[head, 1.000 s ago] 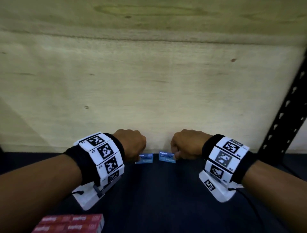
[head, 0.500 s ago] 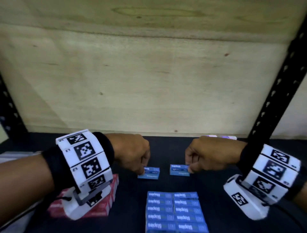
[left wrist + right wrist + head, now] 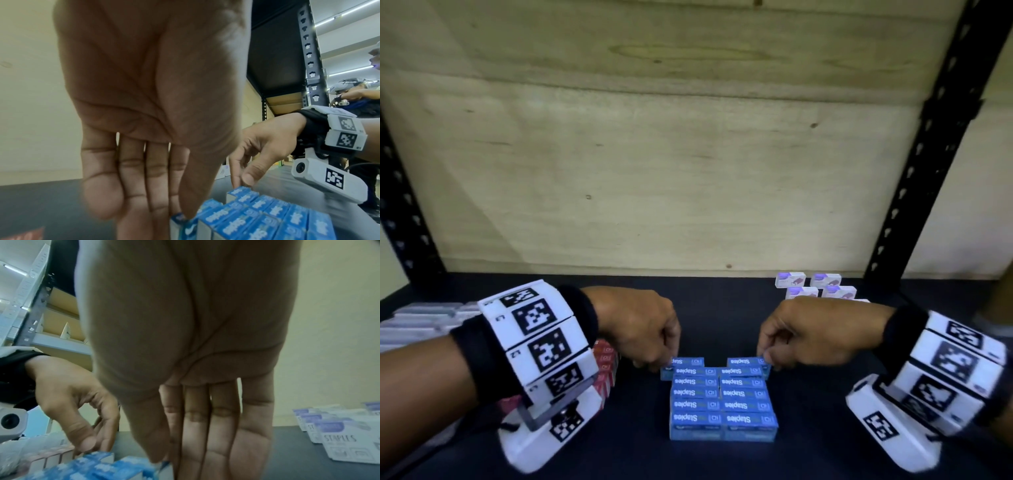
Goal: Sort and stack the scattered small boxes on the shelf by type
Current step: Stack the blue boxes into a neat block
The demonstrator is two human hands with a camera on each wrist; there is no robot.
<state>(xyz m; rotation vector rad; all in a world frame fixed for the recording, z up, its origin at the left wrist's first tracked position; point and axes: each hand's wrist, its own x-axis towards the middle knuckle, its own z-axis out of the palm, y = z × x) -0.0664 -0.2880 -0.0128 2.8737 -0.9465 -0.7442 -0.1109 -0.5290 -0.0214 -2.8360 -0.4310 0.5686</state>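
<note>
Two blue boxes go in at the far end of the blue block [image 3: 722, 399], the left hand [image 3: 643, 329] pinching one [image 3: 681, 362], the right hand [image 3: 801, 334] pinching the other [image 3: 744, 361]. Red boxes [image 3: 606, 363] on the left and white boxes [image 3: 815, 286] far right look grouped, so sorting seems nearly done.

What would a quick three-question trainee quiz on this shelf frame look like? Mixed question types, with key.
1. True or false: each hand pinches one blue staples box at the far end of the blue block.
2. Which boxes lie far right, behind the right hand? A) red B) white-and-purple C) blue
3. Fill in: the red boxes lie beside the ___ wrist.

Key: 1 true: left hand on left blue box, right hand on right blue box. 2 B, white-and-purple boxes. 3 left.
</note>
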